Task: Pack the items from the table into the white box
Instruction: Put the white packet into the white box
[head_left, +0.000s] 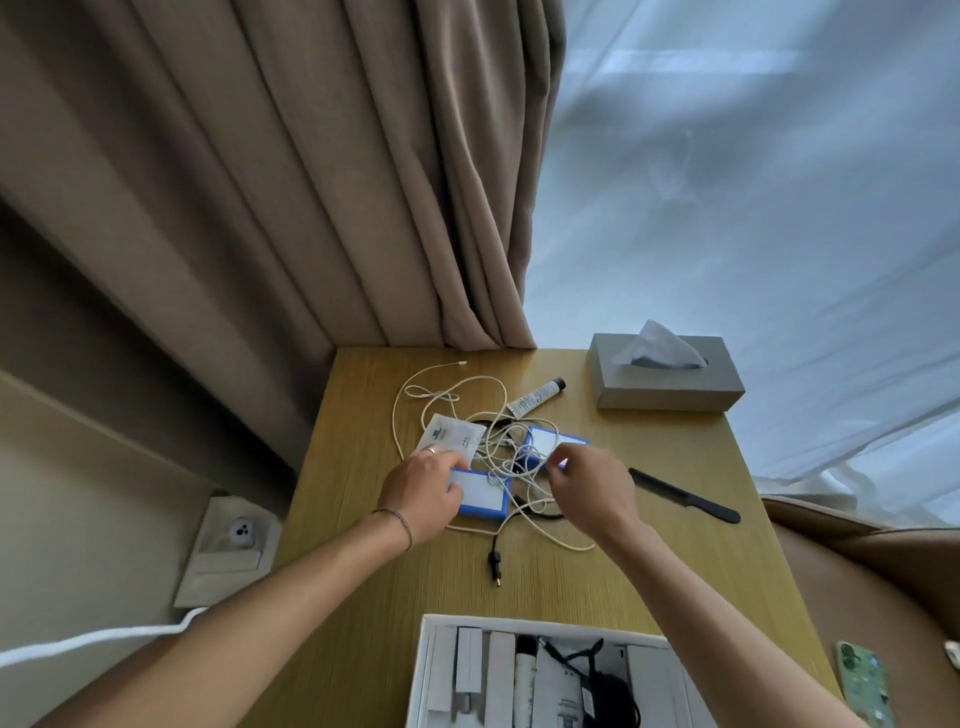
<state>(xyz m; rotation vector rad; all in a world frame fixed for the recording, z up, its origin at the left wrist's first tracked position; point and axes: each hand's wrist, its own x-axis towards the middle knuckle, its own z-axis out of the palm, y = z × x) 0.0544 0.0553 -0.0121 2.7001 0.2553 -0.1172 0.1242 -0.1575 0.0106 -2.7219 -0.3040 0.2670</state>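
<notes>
A tangle of white cable (488, 410) lies mid-table over two blue-edged white pads. My left hand (423, 488) grips the left end of the near pad (480, 493). My right hand (592, 488) pinches the cable beside the far pad (553, 441). A white sachet (454, 434) sits just beyond my left hand. A black cable with a plug (494, 564) trails toward me. A small tube (535, 397) and a black comb (683, 501) lie to the right. The white box (431, 675) stands open at the near edge, holding several items.
A grey tissue box (667, 382) stands at the table's far right corner. A green phone (865, 686) rests at the near right edge. Brown curtains hang behind the table, and a wall socket plate (234, 545) is low on the left.
</notes>
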